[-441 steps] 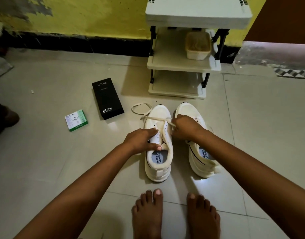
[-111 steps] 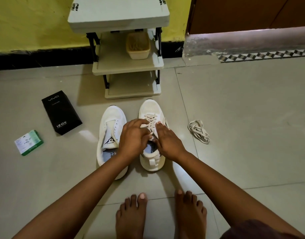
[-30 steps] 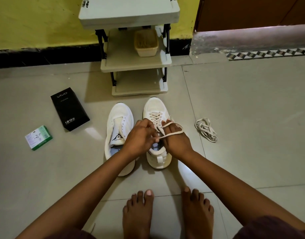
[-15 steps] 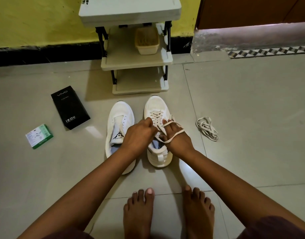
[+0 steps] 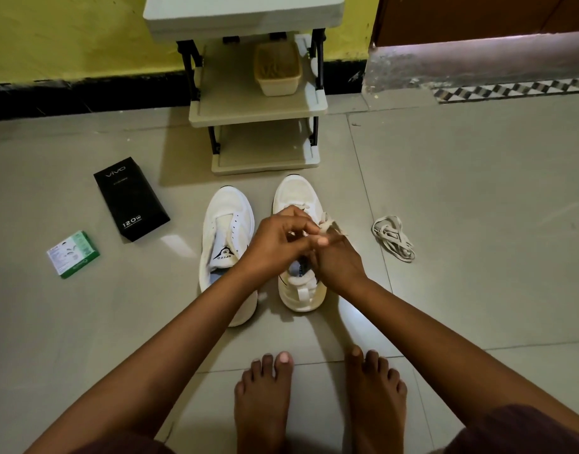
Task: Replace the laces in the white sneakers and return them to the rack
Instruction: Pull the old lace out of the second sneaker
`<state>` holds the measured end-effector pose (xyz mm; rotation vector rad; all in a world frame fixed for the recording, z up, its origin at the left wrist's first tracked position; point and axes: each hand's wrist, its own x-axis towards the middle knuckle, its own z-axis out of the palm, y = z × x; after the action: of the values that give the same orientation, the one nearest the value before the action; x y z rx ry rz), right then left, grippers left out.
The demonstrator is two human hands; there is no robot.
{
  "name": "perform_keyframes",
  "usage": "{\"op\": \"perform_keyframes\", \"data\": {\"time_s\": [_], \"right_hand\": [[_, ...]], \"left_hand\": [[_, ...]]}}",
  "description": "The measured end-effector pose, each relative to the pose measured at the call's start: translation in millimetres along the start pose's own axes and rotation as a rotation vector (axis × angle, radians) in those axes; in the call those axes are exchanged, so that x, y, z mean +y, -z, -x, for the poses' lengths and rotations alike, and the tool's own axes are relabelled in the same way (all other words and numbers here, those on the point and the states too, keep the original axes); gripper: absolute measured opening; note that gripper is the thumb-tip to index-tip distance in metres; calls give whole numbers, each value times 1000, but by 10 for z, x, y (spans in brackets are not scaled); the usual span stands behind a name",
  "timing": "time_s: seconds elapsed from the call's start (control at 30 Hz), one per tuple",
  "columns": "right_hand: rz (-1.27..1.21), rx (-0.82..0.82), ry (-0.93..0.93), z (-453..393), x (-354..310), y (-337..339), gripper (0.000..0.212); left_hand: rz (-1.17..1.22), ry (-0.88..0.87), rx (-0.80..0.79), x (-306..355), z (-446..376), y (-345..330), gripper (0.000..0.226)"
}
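Two white sneakers stand side by side on the floor, toes toward the rack (image 5: 258,106). The left sneaker (image 5: 227,224) has no lace and its tongue is bare. The right sneaker (image 5: 298,198) is laced, and both hands meet over its upper eyelets. My left hand (image 5: 275,240) pinches the lace (image 5: 327,224) with curled fingers. My right hand (image 5: 337,260) grips the same lace from the other side. A loose bundled lace (image 5: 392,237) lies on the floor to the right of the sneakers.
A black phone box (image 5: 131,198) and a small green-and-white box (image 5: 73,253) lie on the floor at left. A beige basket (image 5: 278,70) sits on the rack's middle shelf. My bare feet (image 5: 317,398) stand just behind the sneakers. A raised doorstep (image 5: 478,67) runs at back right.
The lace loop that hung over my right hand has been drawn in. Both hands have closed together above the right sneaker's tongue.
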<state>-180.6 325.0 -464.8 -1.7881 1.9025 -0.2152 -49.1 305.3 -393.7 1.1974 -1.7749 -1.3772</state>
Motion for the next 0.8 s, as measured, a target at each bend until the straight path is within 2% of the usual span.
{"op": "perform_keyframes", "data": {"time_s": [0.07,0.13,0.2,0.27,0.33,0.4,0.47,0.57,0.67,0.73,0.8], "right_hand": [[90,17,32,2,19,-20,53],[109,23,58,-8,43,-41,53],[126,30,81,-11,63,-45,54],[132,41,90,0,64,-25,55],[125,54,84,27,67,21,56],[84,121,88,56,57,67,52],[-21,203,83,81,22,110,47],[-207,309,55,76,-21,162,47],[-292,353,145,36,-35,197,37],[-281,232,200,-21,-16,215,30],[-207,93,174,-104,45,222,34]], "left_hand": [[-102,70,152,-28,-94,79,8],[-92,169,217,-64,-152,208,7],[5,213,263,-26,-195,322,7],[238,205,366,57,-258,380,8],[288,186,419,94,-321,399,27],[124,236,350,48,-342,370,60],[-102,301,249,-41,-315,313,72],[-430,203,109,-208,-271,246,57],[-534,159,-73,-272,-244,235,47],[-556,161,-138,-281,-243,237,47],[-560,158,-141,-294,-253,245,48]]}}
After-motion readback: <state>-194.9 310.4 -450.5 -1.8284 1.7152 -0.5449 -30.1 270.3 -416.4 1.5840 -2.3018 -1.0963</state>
